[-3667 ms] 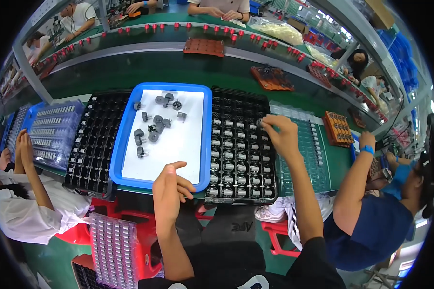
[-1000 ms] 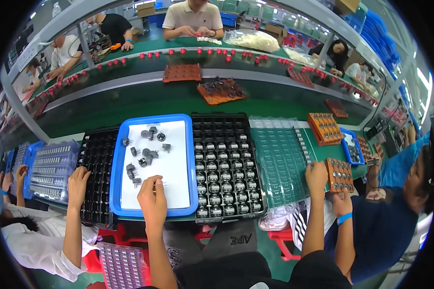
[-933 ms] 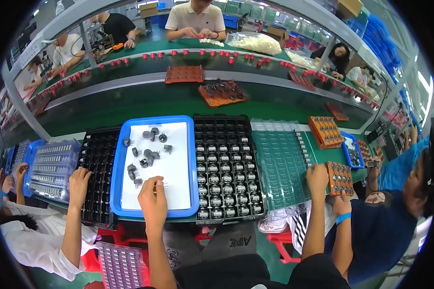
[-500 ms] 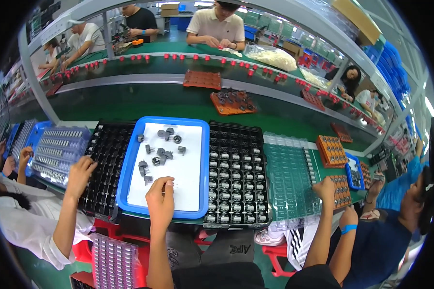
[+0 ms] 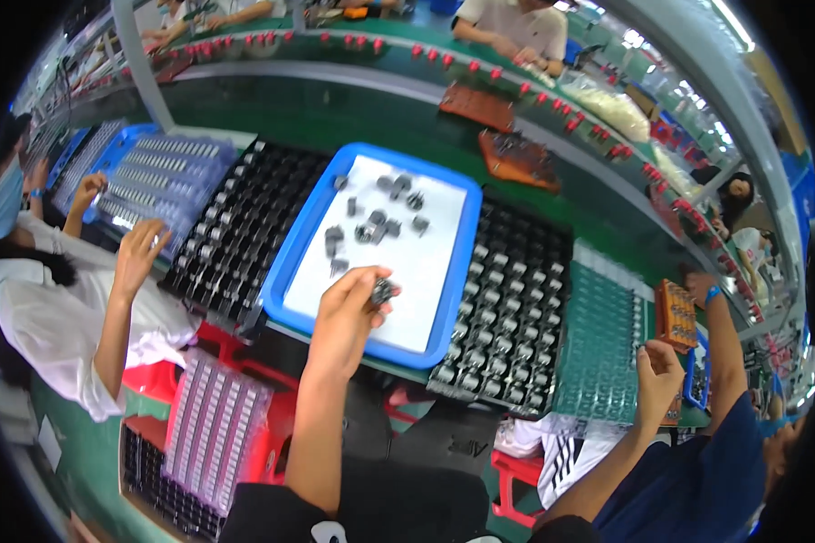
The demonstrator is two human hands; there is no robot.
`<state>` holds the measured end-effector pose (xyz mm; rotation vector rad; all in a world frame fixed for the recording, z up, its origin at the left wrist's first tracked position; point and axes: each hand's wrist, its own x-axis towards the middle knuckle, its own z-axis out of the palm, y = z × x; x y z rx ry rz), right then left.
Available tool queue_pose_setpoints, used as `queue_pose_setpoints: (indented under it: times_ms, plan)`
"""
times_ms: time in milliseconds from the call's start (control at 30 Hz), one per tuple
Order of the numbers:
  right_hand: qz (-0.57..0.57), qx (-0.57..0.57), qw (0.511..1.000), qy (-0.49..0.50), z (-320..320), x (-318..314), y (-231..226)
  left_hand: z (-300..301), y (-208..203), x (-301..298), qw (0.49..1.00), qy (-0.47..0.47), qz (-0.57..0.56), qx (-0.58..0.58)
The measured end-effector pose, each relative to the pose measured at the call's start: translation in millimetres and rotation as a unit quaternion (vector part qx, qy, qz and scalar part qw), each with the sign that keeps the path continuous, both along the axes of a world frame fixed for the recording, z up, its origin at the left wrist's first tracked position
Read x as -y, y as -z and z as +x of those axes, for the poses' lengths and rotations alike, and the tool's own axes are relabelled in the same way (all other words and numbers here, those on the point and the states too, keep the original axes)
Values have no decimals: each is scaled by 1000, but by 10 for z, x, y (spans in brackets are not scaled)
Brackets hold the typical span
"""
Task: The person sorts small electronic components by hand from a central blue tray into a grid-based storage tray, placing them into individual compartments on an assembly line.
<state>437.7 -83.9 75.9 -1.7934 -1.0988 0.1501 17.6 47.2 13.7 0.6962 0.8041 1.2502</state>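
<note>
My left hand (image 5: 346, 312) is closed around a small dark round part (image 5: 383, 290), pinched at the fingertips above the near side of a blue-rimmed tray (image 5: 281, 294). On the tray's white sheet lie several small dark grey parts (image 5: 378, 223), some with thin pins. Off to the right, my right hand (image 5: 658, 385) is raised by the near right corner of a clear plastic tray (image 5: 598, 339), with its fingers curled together. Whatever those fingers hold, if anything, is too small to make out.
Black compartment trays with silver cylindrical parts flank the blue tray, one at left (image 5: 244, 217) and one at right (image 5: 507, 317). Beyond the clear tray, a co-worker's arm (image 5: 723, 335) reaches past an orange block (image 5: 675, 315). Another person's hand (image 5: 139, 258) is at left.
The view has turned, shifting the trays right and upward. My left hand now shows a dark part at its fingertips. A co-worker's wristbanded arm has stretched forward to the orange block.
</note>
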Motion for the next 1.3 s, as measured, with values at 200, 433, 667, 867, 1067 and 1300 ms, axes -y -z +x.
queue_pose_setpoints:
  times_ms: [200,433,667,867,1067,1300]
  plan:
    - [90,-135,946,-280,-1777,-290,141,86,-138,346,982,85,12,169]
    - [174,-138,911,-346,-2457,-295,258,66,-250,526,978,162,37,126]
    - [196,-79,931,-299,-2455,-237,258,244,-270,587,977,191,80,-49]
    - [182,-60,934,-300,-2437,-248,240,303,-313,586,979,182,81,-38]
    - [168,-58,938,-297,-2477,-213,200,270,-312,621,977,193,85,-25]
    - [177,-54,935,-302,-2500,-270,199,286,-350,621,979,185,78,-46]
